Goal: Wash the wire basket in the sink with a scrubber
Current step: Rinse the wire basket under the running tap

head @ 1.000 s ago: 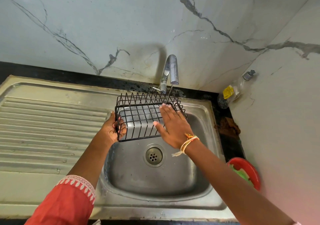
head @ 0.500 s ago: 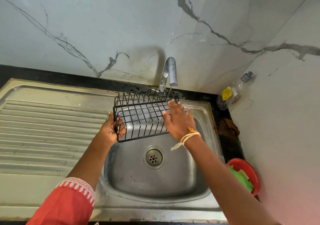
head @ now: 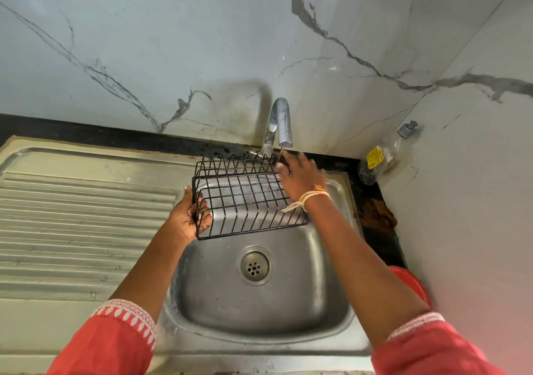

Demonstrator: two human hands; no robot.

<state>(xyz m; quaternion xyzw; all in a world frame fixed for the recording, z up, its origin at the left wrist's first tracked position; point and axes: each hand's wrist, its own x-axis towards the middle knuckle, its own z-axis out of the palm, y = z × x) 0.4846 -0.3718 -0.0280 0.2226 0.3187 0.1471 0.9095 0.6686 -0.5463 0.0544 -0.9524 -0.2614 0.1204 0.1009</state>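
Observation:
A black wire basket point(head: 245, 198) hangs over the steel sink point(head: 288, 311), below the tap point(head: 281, 123). My left hand point(head: 189, 216) grips its left end. My right hand point(head: 301, 177) lies flat, fingers spread, on the basket's far right part, under the spout where a thin stream of water runs. No scrubber shows in either hand.
A ribbed steel draining board point(head: 80, 218) stretches to the left. At the right, on the dark counter, stand a clear soap bottle point(head: 383, 155), a brown cloth point(head: 377, 216) and a red bowl point(head: 415, 285) partly hidden by my right arm. Marble walls close the back and right.
My right hand has slid across the basket from its middle toward the far right corner under the tap. The left hand's grip and the basket have stayed almost still.

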